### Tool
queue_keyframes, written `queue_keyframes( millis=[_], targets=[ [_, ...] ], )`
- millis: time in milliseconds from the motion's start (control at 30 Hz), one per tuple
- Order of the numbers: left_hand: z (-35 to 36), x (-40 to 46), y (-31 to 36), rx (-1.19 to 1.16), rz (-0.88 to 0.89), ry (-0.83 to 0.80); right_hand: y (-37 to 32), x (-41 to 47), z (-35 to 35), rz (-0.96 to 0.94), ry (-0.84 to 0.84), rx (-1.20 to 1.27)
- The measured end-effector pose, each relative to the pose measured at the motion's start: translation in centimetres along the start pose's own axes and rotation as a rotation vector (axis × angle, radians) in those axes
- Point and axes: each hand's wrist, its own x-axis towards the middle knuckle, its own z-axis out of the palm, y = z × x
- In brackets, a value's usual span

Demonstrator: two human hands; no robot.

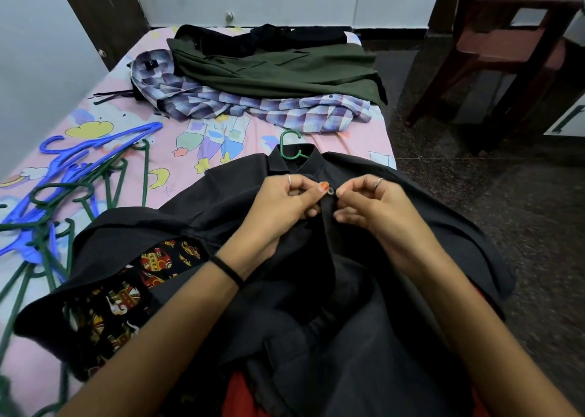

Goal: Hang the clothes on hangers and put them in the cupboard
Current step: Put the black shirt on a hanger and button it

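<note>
Spare hangers (63, 176) lie heaped at the frame's left edge, within reach; the left hand (285, 201) pinches the black shirt (221, 207) placket at centre, steadying it; the right hand (367, 201) pinches the button (330, 191), apparently fastening so the shirt stays on its green hanger (289, 146) on the bed (348, 138).

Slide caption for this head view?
Both hands button a black shirt hung on a green plastic hanger.
</note>
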Motion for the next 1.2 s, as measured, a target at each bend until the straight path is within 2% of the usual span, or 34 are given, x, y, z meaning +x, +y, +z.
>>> queue_keyframes(
  millis=[100,233,367,500,600,733,900,1033,1200],
  targets=[
    [0.4,2.4,1.1,0.087,0.004,0.049,-0.4,-0.8,0.1,-0.206,0.148,-0.488],
    [0.7,4.9,2.0,0.261,0.032,0.031,0.7,-3.3,2.3,-0.318,0.161,-1.011],
    [0.6,5.8,2.1,0.392,0.033,0.005,2.9,-2.5,3.4,-0.202,0.211,-1.251],
    [0.4,6.0,2.0,0.425,0.052,-0.005,3.7,-0.7,3.8,-0.187,0.334,-1.382],
    [0.1,6.0,1.8,0.406,0.066,-0.046,3.6,0.1,3.2,-0.166,0.334,-1.287],
    [-0.9,5.8,1.0,0.407,0.100,-0.173,3.7,-0.2,1.6,-0.166,0.229,-0.983],
    [-2.9,4.9,-0.7,0.713,0.122,-0.312,4.7,-0.7,-0.7,-0.036,0.086,-0.713],
    [-4.2,3.5,-2.0,0.855,0.139,-0.340,5.5,-0.8,-1.6,0.038,0.016,-0.347],
    [-4.2,2.8,-3.6,0.998,0.250,-0.308,5.5,-1.2,-1.6,0.076,-0.001,-0.178]
  ],
)
